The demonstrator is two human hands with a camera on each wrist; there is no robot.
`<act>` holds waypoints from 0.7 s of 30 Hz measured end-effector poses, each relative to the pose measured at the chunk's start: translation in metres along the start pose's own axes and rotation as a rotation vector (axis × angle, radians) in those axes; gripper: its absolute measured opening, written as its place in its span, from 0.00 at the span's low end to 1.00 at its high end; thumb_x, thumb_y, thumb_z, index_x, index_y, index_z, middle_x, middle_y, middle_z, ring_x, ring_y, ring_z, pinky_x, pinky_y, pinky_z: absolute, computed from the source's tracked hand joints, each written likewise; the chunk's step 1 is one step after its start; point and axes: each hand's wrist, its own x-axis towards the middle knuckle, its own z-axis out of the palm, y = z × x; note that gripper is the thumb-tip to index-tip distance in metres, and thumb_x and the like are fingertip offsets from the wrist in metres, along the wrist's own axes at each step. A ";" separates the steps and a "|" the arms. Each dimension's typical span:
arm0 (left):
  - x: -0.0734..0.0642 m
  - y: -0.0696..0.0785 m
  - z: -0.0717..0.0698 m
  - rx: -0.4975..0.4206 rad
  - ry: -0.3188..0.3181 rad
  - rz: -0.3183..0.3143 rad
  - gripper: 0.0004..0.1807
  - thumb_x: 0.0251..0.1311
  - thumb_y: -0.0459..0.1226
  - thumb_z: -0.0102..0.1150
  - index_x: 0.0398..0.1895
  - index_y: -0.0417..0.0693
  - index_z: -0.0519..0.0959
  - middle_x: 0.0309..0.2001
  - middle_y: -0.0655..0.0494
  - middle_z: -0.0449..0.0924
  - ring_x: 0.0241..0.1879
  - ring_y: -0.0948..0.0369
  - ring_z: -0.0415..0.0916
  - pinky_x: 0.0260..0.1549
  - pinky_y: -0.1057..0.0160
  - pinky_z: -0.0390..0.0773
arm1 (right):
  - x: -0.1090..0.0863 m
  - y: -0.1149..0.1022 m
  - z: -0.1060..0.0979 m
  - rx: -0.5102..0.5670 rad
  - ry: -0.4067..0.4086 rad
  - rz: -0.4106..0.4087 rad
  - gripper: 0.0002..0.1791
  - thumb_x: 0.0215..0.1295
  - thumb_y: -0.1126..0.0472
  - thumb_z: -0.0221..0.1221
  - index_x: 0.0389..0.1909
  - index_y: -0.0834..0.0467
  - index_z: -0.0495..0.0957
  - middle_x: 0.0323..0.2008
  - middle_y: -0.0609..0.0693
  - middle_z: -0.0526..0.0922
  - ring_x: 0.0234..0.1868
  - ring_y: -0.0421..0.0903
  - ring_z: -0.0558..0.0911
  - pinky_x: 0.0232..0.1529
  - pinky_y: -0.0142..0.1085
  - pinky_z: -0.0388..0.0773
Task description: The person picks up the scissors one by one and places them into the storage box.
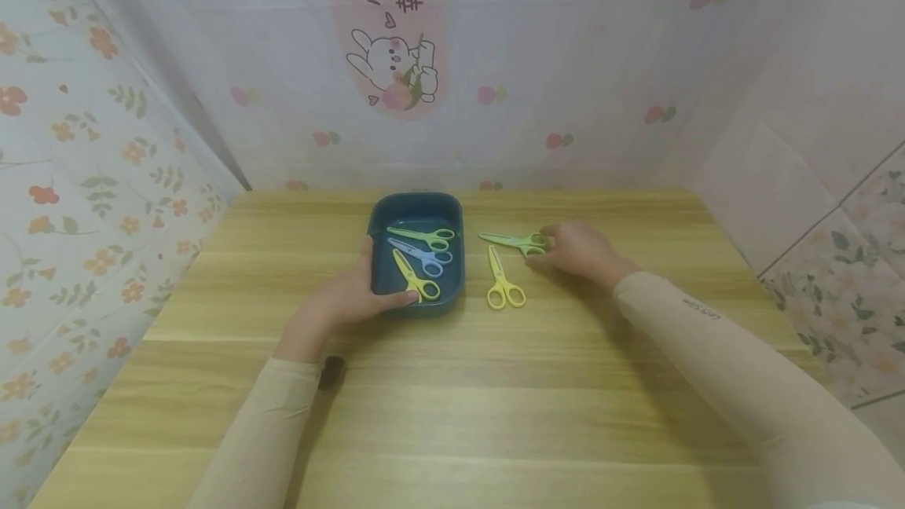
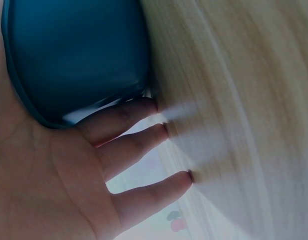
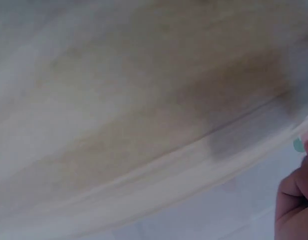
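Wooden table (image 1: 424,399) nearest. Left hand (image 1: 342,297) grips a dark blue tray (image 1: 413,212) at its 9 o'clock, thumb over the near rim; only the left wrist view shows fingers outside the wall, fairly straight, tips down at the wood. Inside, near to far: yellow scissors (image 1: 412,276), blades toward 11; pale blue scissors (image 1: 419,254), toward 10; green scissors (image 1: 427,237), also toward 10. Loose yellow pair (image 1: 498,277) on the table at the tray's 4 o'clock, two ring handles, blades toward 12. Slightly farther, at 3, right hand (image 1: 576,252) pinches a light-green pair (image 1: 518,242) by its handles, blades toward 9; right wrist view catches just curled fingers. Far: rabbit-printed cloth (image 1: 566,61).
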 end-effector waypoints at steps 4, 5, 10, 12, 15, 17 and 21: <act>0.000 -0.001 0.001 -0.013 -0.002 -0.001 0.84 0.48 0.79 0.65 0.86 0.47 0.21 0.86 0.34 0.48 0.78 0.39 0.64 0.76 0.38 0.67 | -0.001 -0.002 0.000 0.046 0.047 -0.013 0.36 0.64 0.38 0.70 0.58 0.65 0.83 0.30 0.54 0.84 0.31 0.50 0.79 0.37 0.48 0.81; -0.001 -0.002 0.001 -0.018 -0.006 -0.002 0.84 0.49 0.79 0.65 0.86 0.48 0.21 0.86 0.34 0.47 0.78 0.39 0.63 0.76 0.38 0.67 | -0.002 -0.002 0.000 0.076 0.056 -0.007 0.34 0.64 0.39 0.70 0.57 0.65 0.83 0.28 0.53 0.82 0.29 0.49 0.77 0.34 0.46 0.79; 0.000 -0.003 0.001 -0.024 -0.016 -0.012 0.84 0.48 0.79 0.65 0.86 0.50 0.20 0.86 0.35 0.47 0.79 0.39 0.63 0.76 0.38 0.67 | -0.005 -0.004 -0.005 0.268 0.075 0.081 0.34 0.68 0.41 0.68 0.62 0.64 0.81 0.33 0.56 0.84 0.26 0.48 0.76 0.32 0.40 0.76; 0.000 -0.003 0.001 -0.027 -0.014 -0.009 0.84 0.48 0.79 0.65 0.86 0.50 0.20 0.86 0.35 0.47 0.78 0.39 0.63 0.76 0.38 0.67 | -0.006 -0.006 -0.007 0.324 0.078 0.110 0.40 0.68 0.39 0.68 0.68 0.65 0.77 0.39 0.58 0.86 0.24 0.46 0.73 0.33 0.39 0.76; 0.000 -0.003 0.002 -0.027 -0.005 0.001 0.83 0.49 0.78 0.66 0.86 0.49 0.20 0.85 0.34 0.49 0.78 0.39 0.64 0.76 0.38 0.67 | -0.007 -0.009 -0.011 0.401 0.074 0.136 0.49 0.68 0.36 0.68 0.76 0.67 0.68 0.31 0.56 0.81 0.19 0.43 0.67 0.27 0.38 0.73; 0.000 -0.003 0.002 -0.028 -0.001 0.007 0.83 0.49 0.78 0.66 0.86 0.49 0.20 0.85 0.33 0.49 0.77 0.39 0.64 0.76 0.38 0.67 | -0.007 -0.012 -0.015 0.434 0.070 0.145 0.51 0.67 0.36 0.69 0.78 0.66 0.66 0.23 0.50 0.75 0.17 0.41 0.63 0.22 0.37 0.69; 0.000 -0.003 0.001 -0.030 -0.003 0.003 0.83 0.49 0.78 0.66 0.86 0.49 0.21 0.85 0.34 0.48 0.78 0.39 0.64 0.76 0.38 0.67 | -0.007 -0.018 -0.020 0.486 0.105 0.113 0.47 0.66 0.39 0.71 0.76 0.65 0.70 0.18 0.43 0.67 0.17 0.40 0.62 0.18 0.34 0.63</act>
